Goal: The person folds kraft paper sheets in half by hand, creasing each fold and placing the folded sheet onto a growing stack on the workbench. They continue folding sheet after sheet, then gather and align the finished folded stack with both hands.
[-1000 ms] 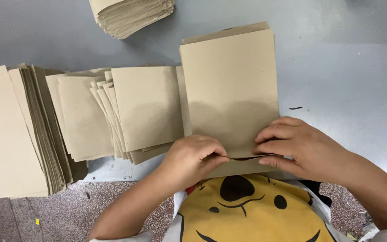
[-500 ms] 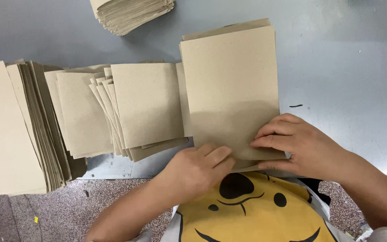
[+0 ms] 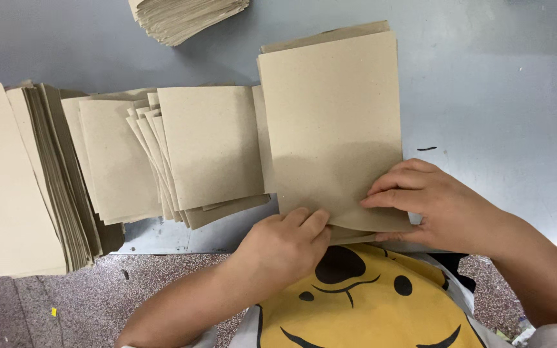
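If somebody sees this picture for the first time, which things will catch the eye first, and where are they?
First comes the large brown paper sheet lying on the grey table, with the left hand and right hand pressing its near edge. To its left lies a fanned spread of smaller brown sheets, and at the far left a thick stack of sheets.

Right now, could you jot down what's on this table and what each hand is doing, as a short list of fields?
surface: grey table
left hand: fingers curled at the near edge of the large brown sheet
right hand: fingers flat on that sheet's lower right corner
beside the sheet: fanned pile of smaller brown sheets
far left: tall brown stack
top edge: another brown stack
clothing: yellow shirt with black shapes
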